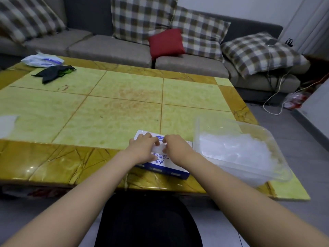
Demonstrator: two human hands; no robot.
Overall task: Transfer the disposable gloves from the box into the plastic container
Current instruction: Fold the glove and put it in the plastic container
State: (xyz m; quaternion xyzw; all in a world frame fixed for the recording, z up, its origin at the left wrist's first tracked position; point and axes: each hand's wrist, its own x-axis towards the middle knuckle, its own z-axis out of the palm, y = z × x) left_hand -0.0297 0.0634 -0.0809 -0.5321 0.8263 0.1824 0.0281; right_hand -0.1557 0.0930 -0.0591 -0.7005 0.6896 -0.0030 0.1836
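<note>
Resting on the glove box (pixel 165 165) at the six o'clock edge of the worktop (pixel 124 107), the left hand (pixel 142 148) is steadying it, its fingers' grip unclear. The right hand (pixel 175 147) is pinching gloves (pixel 157 150) at the slot with curled fingers. The plastic container (pixel 222 125) is sitting just beside the box at three o'clock, likely keeping each carry short.

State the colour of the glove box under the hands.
The box is white with blue print and sides; head view.
</note>
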